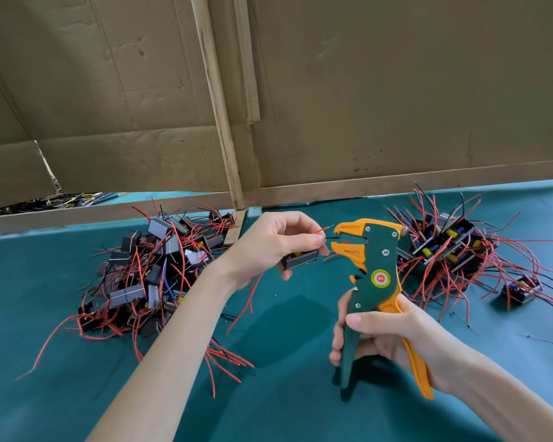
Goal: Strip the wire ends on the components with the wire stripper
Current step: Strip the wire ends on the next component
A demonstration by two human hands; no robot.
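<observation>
Left hand (268,247) pinches black wire (332,237), right hand (396,333) grips green-orange stripper (380,250) (jaws apart).

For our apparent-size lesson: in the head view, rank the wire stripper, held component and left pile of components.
1. left pile of components
2. wire stripper, though nearness to the camera enlarges it
3. held component

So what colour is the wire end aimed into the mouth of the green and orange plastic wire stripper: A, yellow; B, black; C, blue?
B: the left hand pinches a thin black wire whose tip points into the open mouth of the green and orange wire stripper, which the right hand grips by its handles.
</observation>
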